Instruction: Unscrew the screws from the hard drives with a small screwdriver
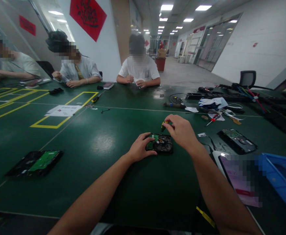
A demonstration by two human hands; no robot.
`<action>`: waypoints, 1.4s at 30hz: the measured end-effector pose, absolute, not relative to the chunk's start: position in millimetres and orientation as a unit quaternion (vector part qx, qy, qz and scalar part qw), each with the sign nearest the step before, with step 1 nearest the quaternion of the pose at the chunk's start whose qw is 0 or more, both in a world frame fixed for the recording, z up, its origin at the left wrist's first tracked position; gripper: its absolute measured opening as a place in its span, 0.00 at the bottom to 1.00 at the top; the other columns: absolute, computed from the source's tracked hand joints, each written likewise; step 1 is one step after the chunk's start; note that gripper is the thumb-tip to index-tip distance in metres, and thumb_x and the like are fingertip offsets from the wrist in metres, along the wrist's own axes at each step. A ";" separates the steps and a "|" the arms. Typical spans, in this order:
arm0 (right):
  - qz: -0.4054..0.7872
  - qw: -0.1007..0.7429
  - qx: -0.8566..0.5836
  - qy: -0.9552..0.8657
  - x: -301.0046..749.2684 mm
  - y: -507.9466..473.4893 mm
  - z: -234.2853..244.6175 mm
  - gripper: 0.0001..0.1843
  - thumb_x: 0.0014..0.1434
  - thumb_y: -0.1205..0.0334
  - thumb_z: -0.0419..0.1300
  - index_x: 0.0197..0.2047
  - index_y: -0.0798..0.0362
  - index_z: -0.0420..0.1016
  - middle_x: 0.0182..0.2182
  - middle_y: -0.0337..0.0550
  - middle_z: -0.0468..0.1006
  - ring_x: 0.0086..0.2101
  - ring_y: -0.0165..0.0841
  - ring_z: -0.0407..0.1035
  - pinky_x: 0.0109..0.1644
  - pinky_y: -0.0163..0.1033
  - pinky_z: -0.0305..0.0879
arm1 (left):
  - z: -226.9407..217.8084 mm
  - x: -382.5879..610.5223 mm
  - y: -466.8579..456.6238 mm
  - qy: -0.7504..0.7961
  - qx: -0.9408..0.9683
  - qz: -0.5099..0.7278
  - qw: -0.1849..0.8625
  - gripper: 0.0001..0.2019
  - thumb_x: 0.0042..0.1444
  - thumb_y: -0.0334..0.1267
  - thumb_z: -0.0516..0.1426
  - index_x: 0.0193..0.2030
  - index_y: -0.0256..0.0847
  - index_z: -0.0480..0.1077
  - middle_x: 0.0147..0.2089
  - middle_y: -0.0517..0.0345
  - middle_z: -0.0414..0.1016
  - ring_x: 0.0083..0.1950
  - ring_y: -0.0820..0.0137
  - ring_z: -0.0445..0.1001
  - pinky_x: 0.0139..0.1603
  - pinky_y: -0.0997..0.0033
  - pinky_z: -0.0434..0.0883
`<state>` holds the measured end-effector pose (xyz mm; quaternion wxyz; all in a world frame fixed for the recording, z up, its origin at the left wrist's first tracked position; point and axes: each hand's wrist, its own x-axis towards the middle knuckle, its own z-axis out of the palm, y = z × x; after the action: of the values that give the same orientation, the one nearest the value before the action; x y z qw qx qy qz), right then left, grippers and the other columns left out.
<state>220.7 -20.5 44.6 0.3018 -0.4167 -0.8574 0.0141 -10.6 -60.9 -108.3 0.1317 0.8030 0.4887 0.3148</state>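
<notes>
A hard drive (166, 143) lies flat on the green table in front of me, its green circuit board partly showing. My left hand (141, 148) is closed around its left end, thumb along the near edge and fingers over the far side. Just above the drive's far right corner, my right hand (178, 130) pinches a short yellow-and-black screwdriver (163, 125). Its tip is too small to make out. Another hard drive (239, 140) rests to the right, and a hard drive with a green board (43, 161) sits at the far left.
A blue bin (282, 179) and a pink-screened device (241, 179) stand at the right. Beyond are a red screwdriver (213, 119), a dark cylindrical tool (174, 105) and cables. Paper sheets (63, 111) lie left. Several people sit across the table (103, 176).
</notes>
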 end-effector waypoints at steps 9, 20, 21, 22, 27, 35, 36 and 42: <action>-0.006 0.291 -0.430 -0.854 222.5 -20.5 46.0 0.05 0.69 0.63 0.57 0.40 0.50 0.72 0.40 0.47 0.80 0.40 0.40 0.74 0.44 0.43 0.65 | -109.3 -10.0 -59.7 0.495 0.802 0.310 0.129 0.38 0.51 0.61 0.69 0.65 0.46 0.71 0.71 0.43 0.61 0.73 0.48 0.62 0.71 0.44 0.65; -0.008 0.294 -0.419 -0.859 222.4 -21.1 46.9 0.06 0.70 0.64 0.57 0.42 0.50 0.75 0.42 0.47 0.81 0.43 0.41 0.75 0.46 0.44 0.67 | -105.5 -10.4 -61.1 0.489 0.803 0.313 0.134 0.37 0.52 0.61 0.69 0.64 0.46 0.71 0.71 0.43 0.61 0.73 0.48 0.61 0.71 0.44 0.65; -0.003 0.298 -0.421 -0.856 222.1 -20.8 46.9 0.05 0.70 0.65 0.57 0.42 0.50 0.74 0.42 0.47 0.81 0.42 0.41 0.75 0.46 0.44 0.67 | -105.2 -10.3 -61.2 0.489 0.803 0.312 0.134 0.37 0.52 0.61 0.69 0.64 0.46 0.71 0.71 0.43 0.61 0.73 0.48 0.61 0.71 0.44 0.65; 0.003 0.302 -0.424 -0.854 221.8 -20.7 46.9 0.04 0.69 0.65 0.58 0.41 0.50 0.74 0.41 0.47 0.81 0.42 0.40 0.75 0.46 0.44 0.67 | -105.1 -10.1 -61.3 0.489 0.804 0.311 0.134 0.37 0.52 0.61 0.69 0.64 0.46 0.71 0.71 0.43 0.62 0.72 0.48 0.62 0.71 0.43 0.65; -0.005 0.300 -0.428 -0.853 220.7 -21.7 47.5 0.05 0.70 0.63 0.58 0.39 0.49 0.73 0.39 0.46 0.80 0.40 0.40 0.75 0.45 0.44 0.66 | -106.1 -10.0 -61.0 0.489 0.802 0.314 0.138 0.37 0.51 0.60 0.69 0.64 0.47 0.71 0.71 0.43 0.62 0.72 0.47 0.62 0.71 0.42 0.65; 0.005 0.299 -0.421 -0.857 222.6 -21.5 46.4 0.05 0.70 0.63 0.56 0.42 0.50 0.73 0.41 0.48 0.80 0.41 0.40 0.74 0.44 0.43 0.66 | -101.1 -11.0 -62.6 0.485 0.799 0.322 0.152 0.31 0.61 0.61 0.62 0.64 0.44 0.72 0.71 0.42 0.62 0.73 0.51 0.62 0.72 0.47 0.64; 0.013 0.303 -0.422 -0.854 222.3 -21.4 45.9 0.04 0.69 0.62 0.57 0.40 0.50 0.72 0.40 0.47 0.80 0.39 0.39 0.74 0.43 0.43 0.65 | -100.5 -11.2 -62.9 0.486 0.796 0.324 0.160 0.29 0.64 0.59 0.59 0.64 0.44 0.73 0.71 0.43 0.62 0.73 0.52 0.62 0.73 0.47 0.64; 0.012 0.314 -0.426 -0.848 221.1 -20.4 43.3 0.05 0.69 0.60 0.57 0.38 0.48 0.70 0.37 0.44 0.79 0.39 0.39 0.74 0.42 0.43 0.64 | -101.0 -11.6 -64.2 0.492 0.764 0.356 0.218 0.28 0.76 0.52 0.40 0.63 0.44 0.75 0.72 0.49 0.63 0.73 0.58 0.61 0.75 0.49 0.60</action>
<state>221.1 -20.4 43.3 0.3145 -0.4261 -0.8482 0.0121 -11.6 -64.2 -101.0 0.2178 0.7639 0.4925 0.3556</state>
